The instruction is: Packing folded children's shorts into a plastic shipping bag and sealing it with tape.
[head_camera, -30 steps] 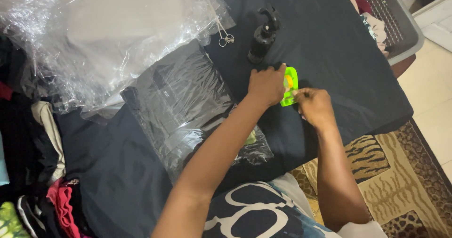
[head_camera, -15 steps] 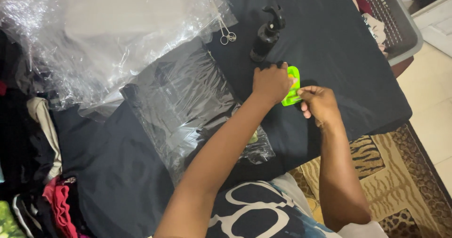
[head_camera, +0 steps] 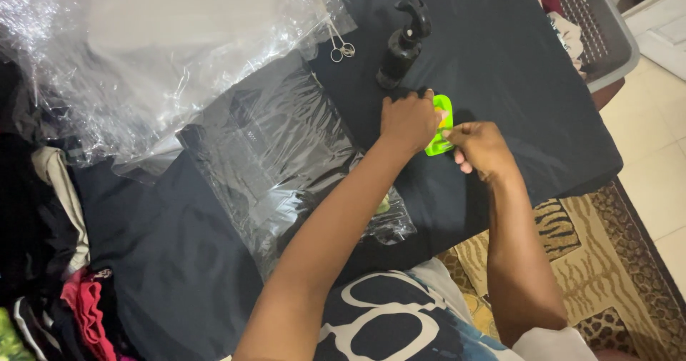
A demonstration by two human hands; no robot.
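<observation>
A small bright green plastic object (head_camera: 441, 125) lies on the black-covered table (head_camera: 514, 75), partly hidden by my fingers. My left hand (head_camera: 409, 120) rests closed over its left side, and my right hand (head_camera: 480, 147) pinches its right edge with thumb and fingers. Just beyond my left hand stands a black camera mount (head_camera: 402, 44) with a knob on top. Under my left forearm lies a clear plastic bag with a dark garment inside (head_camera: 275, 157).
A heap of crumpled clear plastic bags (head_camera: 136, 54) covers the far left of the table. Small metal scissors (head_camera: 341, 45) lie near them. A grey basket (head_camera: 597, 32) sits at the far right; clothes (head_camera: 64, 261) are piled at left. A patterned rug (head_camera: 607, 275) shows below.
Both hands stay on the green object; they have shifted only slightly, the right hand's fingers moving along its right edge.
</observation>
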